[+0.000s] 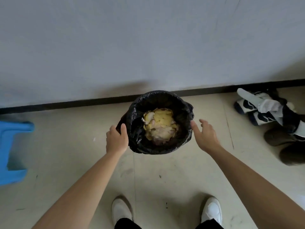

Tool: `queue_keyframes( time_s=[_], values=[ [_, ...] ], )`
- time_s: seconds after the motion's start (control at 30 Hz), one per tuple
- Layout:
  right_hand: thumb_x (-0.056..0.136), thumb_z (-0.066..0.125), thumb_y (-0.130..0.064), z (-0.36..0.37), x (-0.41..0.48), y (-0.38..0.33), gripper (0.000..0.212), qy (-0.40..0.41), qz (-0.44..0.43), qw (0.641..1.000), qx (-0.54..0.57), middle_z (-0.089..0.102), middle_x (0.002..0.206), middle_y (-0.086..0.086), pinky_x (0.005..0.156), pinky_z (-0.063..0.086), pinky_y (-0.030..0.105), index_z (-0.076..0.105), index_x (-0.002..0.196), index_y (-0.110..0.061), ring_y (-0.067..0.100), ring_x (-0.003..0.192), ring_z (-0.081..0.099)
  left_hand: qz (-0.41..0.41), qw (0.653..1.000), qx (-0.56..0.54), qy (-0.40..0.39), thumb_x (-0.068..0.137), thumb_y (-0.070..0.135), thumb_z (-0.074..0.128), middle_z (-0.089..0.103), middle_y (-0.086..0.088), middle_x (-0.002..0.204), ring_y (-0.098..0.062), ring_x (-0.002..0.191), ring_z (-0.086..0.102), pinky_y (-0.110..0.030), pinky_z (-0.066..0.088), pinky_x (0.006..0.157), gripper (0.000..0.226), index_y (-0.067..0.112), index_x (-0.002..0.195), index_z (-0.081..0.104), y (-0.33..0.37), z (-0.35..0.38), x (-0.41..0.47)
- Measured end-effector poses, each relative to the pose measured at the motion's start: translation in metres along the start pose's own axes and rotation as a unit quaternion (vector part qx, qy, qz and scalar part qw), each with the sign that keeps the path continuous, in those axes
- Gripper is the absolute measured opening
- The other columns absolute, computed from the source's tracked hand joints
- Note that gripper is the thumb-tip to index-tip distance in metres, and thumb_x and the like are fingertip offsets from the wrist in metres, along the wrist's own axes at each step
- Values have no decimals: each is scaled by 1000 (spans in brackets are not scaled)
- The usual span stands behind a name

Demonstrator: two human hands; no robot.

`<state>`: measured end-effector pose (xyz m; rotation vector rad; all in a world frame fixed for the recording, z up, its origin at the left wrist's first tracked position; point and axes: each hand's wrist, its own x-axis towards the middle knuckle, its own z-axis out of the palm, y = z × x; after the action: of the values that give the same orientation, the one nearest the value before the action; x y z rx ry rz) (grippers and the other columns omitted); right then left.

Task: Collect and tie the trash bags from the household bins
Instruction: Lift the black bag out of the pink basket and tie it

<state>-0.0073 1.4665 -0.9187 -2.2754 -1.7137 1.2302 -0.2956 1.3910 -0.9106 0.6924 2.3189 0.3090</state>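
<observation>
A round bin lined with a black trash bag (183, 113) stands on the floor against the wall, straight ahead of me. Yellow and pale scraps (160, 125) fill the bottom of the bag. My left hand (116, 140) grips the folded-over bag edge on the bin's left rim, thumb on top. My right hand (205, 134) hovers at the bin's right side with fingers spread and straight, one fingertip close to the rim; whether it touches the bag I cannot tell.
A blue plastic stool (12, 151) stands at the left edge. Shoes and crumpled cloth (270, 111) lie along the wall at the right. A black skirting strip (66, 104) runs under the grey wall. My white shoes (212, 210) are at the bottom.
</observation>
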Motion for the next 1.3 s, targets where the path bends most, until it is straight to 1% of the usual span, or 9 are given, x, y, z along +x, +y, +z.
queue_keyframes(
  time_s=[0.2,0.3,0.37,0.53,0.67,0.87,1.03,1.17,1.3],
  values=[
    [70,18,-95,80,89,48,103,-95,150,941,288,48,150,-1,114,32,51,46,145,-30,27,138,42,-151,940,-293,-87,70,95,15,42,-1,154,-28,140,40,-54,30,115,111,25,154,32,-62,81,101],
    [80,37,-84,97,108,61,76,-125,102,913,374,71,117,-1,89,52,40,67,121,-27,20,105,66,-101,925,-360,-67,91,71,43,69,-2,103,-26,95,64,-42,50,85,61,17,103,70,-68,95,120],
    [94,48,-60,100,116,59,52,-90,73,905,409,74,103,9,73,56,36,70,104,-14,23,86,69,-50,929,-364,34,94,44,59,59,-3,74,-23,72,55,-33,41,64,38,12,72,59,-65,95,132],
    [94,61,-42,70,121,33,34,-41,-47,882,468,78,94,9,84,59,40,75,89,-12,27,93,74,46,876,-474,82,91,34,61,51,1,67,-13,55,47,-26,33,51,26,22,71,50,-23,70,136],
    [91,65,-43,52,125,10,34,1,-162,888,431,76,93,6,85,58,40,71,93,-10,20,87,72,197,854,-478,55,95,28,59,38,7,51,-9,41,29,-23,24,39,29,22,70,47,25,45,111],
    [85,59,-46,25,122,-23,36,171,-215,927,255,49,69,-3,58,37,31,51,75,-12,15,64,45,404,861,-308,43,93,19,60,54,4,60,-15,43,46,-30,45,42,16,14,81,53,69,14,85],
    [83,67,-43,18,128,-8,37,87,-151,969,175,62,80,2,47,48,27,57,87,-7,18,64,58,332,885,-327,-27,96,10,60,55,-1,67,-13,47,51,-30,51,48,6,9,92,56,73,25,78],
    [83,69,-29,28,117,6,25,211,-229,944,105,63,80,-6,60,47,30,52,98,-19,13,70,61,163,760,-604,-177,95,-4,54,50,-8,72,-8,41,50,-16,45,42,16,5,81,53,92,24,57],
    [87,69,-23,33,90,-22,15,225,-385,884,141,63,69,-10,56,44,24,54,85,-24,10,60,57,368,782,-482,-140,92,-4,59,60,-8,82,-13,61,61,-24,52,53,14,7,100,65,104,19,34]
  ],
)
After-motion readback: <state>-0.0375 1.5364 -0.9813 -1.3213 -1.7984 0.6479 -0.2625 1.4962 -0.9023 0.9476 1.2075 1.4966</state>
